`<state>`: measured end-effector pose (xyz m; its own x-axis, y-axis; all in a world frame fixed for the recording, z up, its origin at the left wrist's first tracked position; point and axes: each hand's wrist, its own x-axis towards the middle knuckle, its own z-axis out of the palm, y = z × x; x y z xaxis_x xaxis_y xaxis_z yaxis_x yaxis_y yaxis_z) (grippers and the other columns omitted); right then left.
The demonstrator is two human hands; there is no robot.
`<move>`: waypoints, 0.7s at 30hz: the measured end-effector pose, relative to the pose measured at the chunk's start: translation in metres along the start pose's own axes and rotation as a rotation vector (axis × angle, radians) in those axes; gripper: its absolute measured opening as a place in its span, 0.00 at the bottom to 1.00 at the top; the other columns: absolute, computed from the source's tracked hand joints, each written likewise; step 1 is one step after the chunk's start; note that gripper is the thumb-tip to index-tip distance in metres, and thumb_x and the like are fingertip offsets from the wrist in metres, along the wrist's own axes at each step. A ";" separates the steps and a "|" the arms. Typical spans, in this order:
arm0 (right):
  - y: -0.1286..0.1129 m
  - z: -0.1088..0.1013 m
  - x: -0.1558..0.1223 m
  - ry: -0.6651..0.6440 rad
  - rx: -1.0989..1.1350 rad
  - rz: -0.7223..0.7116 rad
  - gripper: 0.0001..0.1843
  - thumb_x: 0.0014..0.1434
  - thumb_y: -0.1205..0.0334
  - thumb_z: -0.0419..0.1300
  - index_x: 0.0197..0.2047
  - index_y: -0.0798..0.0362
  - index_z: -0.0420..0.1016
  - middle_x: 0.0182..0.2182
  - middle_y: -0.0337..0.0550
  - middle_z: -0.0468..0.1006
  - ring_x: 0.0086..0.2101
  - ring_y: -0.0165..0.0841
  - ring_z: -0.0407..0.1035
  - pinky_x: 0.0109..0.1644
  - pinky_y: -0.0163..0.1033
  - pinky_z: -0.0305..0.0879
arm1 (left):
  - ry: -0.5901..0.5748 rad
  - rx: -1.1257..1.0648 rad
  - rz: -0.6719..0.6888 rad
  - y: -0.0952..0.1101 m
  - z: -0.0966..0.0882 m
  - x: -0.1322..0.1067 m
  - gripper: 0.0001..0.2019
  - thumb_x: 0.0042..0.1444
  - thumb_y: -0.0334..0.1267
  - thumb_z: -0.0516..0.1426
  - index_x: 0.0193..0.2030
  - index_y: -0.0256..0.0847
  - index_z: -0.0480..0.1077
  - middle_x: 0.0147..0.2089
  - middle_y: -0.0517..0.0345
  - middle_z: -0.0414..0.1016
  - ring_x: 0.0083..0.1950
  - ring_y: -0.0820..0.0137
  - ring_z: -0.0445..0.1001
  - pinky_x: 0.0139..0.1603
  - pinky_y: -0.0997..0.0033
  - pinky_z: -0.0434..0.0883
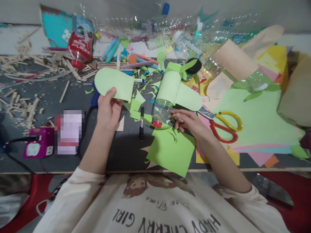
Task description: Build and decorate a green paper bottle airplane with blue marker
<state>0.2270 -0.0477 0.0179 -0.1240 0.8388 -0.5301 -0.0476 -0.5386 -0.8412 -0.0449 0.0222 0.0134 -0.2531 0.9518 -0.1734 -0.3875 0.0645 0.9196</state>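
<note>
Pale-green paper panel, flat and smooth, rounded at one end and cut straight at the other, pinched between thumb and fingers of the left hand above the desk. Right hand just beside the neck of a clear plastic bottle, fingers bent and slightly parted; cannot tell if pinching or touching anything. Bottle lying between the two hands, nearer the right, red cap toward the body, wrapped in a pale-green paper sleeve with one rounded wing on the right side.

Close by: one black pen, one pair of scissors with one yellow and one red handle, one bright-green sheet. Farther out: one bottle wrapped in brown paper, one red-labelled bottle, one phone with blurred screen, one purple device. Too many to count: thin wooden sticks, jagged green scraps, layered coloured papers at right.

Dark grey, littered desktop; pale wall behind, red chair below the edge.
</note>
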 end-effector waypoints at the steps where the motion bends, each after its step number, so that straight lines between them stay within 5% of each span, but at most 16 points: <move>1: 0.003 0.000 -0.003 0.037 0.028 0.005 0.21 0.50 0.55 0.68 0.46 0.53 0.76 0.38 0.43 0.79 0.23 0.25 0.70 0.19 0.30 0.59 | 0.007 -0.008 -0.004 -0.002 0.001 -0.002 0.10 0.45 0.40 0.67 0.33 0.46 0.73 0.44 0.62 0.82 0.54 0.68 0.76 0.42 0.75 0.75; 5: 0.013 0.003 -0.010 0.142 0.192 -0.050 0.26 0.48 0.54 0.68 0.51 0.49 0.72 0.47 0.43 0.78 0.22 0.22 0.66 0.19 0.31 0.60 | 0.078 -0.078 -0.049 -0.008 0.011 -0.011 0.07 0.48 0.38 0.64 0.36 0.46 0.74 0.48 0.58 0.82 0.60 0.67 0.74 0.49 0.73 0.76; 11: 0.013 0.024 0.006 0.355 0.416 -0.243 0.21 0.46 0.48 0.69 0.37 0.47 0.67 0.33 0.35 0.73 0.25 0.23 0.63 0.26 0.30 0.62 | 0.132 -0.162 -0.186 -0.017 0.011 -0.012 0.05 0.50 0.33 0.63 0.33 0.44 0.73 0.48 0.56 0.82 0.53 0.71 0.77 0.42 0.78 0.76; 16: 0.008 0.034 0.036 0.403 0.266 -0.355 0.27 0.44 0.38 0.69 0.29 0.47 0.60 0.24 0.35 0.65 0.26 0.29 0.61 0.31 0.36 0.65 | 0.075 -0.143 -0.132 -0.023 0.003 -0.007 0.09 0.46 0.37 0.66 0.34 0.45 0.72 0.43 0.56 0.81 0.51 0.68 0.77 0.40 0.75 0.76; 21: 0.002 0.033 0.053 0.358 0.120 -0.354 0.21 0.50 0.40 0.64 0.34 0.47 0.67 0.31 0.40 0.73 0.33 0.34 0.69 0.36 0.40 0.70 | 0.017 -0.102 -0.171 -0.021 0.005 -0.010 0.08 0.48 0.38 0.64 0.35 0.45 0.71 0.39 0.61 0.79 0.37 0.75 0.75 0.26 0.79 0.67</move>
<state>0.1879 -0.0071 -0.0080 0.2665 0.9345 -0.2359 -0.1414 -0.2042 -0.9687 -0.0301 0.0126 -0.0021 -0.1908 0.9242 -0.3308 -0.5134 0.1933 0.8361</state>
